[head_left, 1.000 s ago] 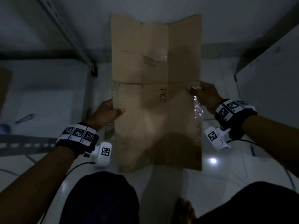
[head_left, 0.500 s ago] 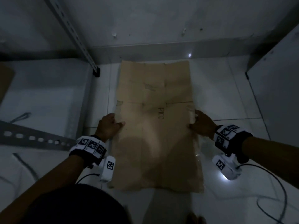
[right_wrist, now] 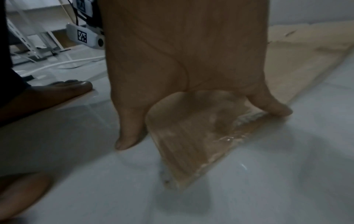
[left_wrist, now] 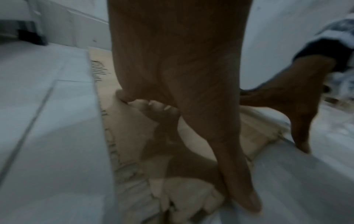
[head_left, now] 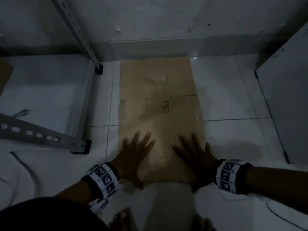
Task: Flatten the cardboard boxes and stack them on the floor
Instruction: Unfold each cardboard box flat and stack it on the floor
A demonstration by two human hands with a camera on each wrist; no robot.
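Cardboard box point(head_left: 160, 104) flat on floor point(head_left: 233, 100); both hands pressing near end.

The pale tiled floor point(head_left: 225, 100) carries a flattened cardboard box point(head_left: 158, 90) lying flat with its far end against the wall's base, a shelf-frame foot point(head_left: 98, 69) to its left, and two bare feet point(right_wrist: 47, 95) near its close end.
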